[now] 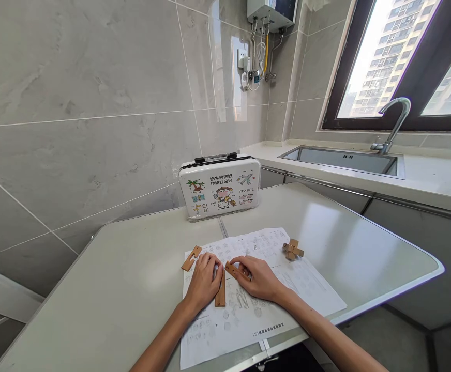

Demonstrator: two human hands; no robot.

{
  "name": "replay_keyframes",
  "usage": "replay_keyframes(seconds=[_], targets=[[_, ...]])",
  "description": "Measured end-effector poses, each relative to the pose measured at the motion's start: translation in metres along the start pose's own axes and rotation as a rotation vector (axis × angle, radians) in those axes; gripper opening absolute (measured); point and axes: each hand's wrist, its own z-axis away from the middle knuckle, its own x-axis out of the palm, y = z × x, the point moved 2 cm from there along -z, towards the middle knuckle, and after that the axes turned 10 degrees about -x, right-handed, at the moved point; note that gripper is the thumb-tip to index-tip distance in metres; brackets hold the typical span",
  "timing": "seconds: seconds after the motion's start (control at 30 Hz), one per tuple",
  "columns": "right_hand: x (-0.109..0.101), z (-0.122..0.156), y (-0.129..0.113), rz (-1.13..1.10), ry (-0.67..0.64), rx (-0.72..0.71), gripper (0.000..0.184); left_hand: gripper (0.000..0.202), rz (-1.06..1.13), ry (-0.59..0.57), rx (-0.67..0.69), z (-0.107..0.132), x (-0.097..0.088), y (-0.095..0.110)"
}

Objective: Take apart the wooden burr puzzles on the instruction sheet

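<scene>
My right hand pinches a flat brown wooden puzzle piece with a mark at its end, tilted just above the paper sheet. My left hand is closed, its fingers curled at the upper end of another wooden puzzle piece, which points toward me on the sheet. Part of that piece is hidden by the fingers. A notched wooden piece lies left of my left hand at the sheet's edge. Right of my right hand sits an assembled wooden interlocking puzzle.
The printed sheet covers the front middle of the pale folding table. A white case with cartoon prints stands upright at the back against the tiled wall. To the right are a counter, a sink and a faucet.
</scene>
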Motion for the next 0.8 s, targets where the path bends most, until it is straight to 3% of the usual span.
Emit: replay_keyframes(seconds=[0.27,0.4,0.57,0.8], targets=[[0.004,0.002,0.013,0.053,0.031,0.102,0.022,0.017,0.076,-0.017,0.07,0.006,-0.005,0.01],[0.003,0.001,0.015,0.077,0.078,0.163,0.018,0.038,0.072,-0.097,0.108,0.011,-0.01,0.015],[0.001,0.0,0.011,0.07,0.084,0.154,0.015,0.088,0.06,-0.286,0.259,0.016,-0.013,0.025],[0.004,-0.001,0.012,0.04,0.06,0.181,0.02,0.089,0.045,-0.285,0.205,0.014,-0.007,0.017]])
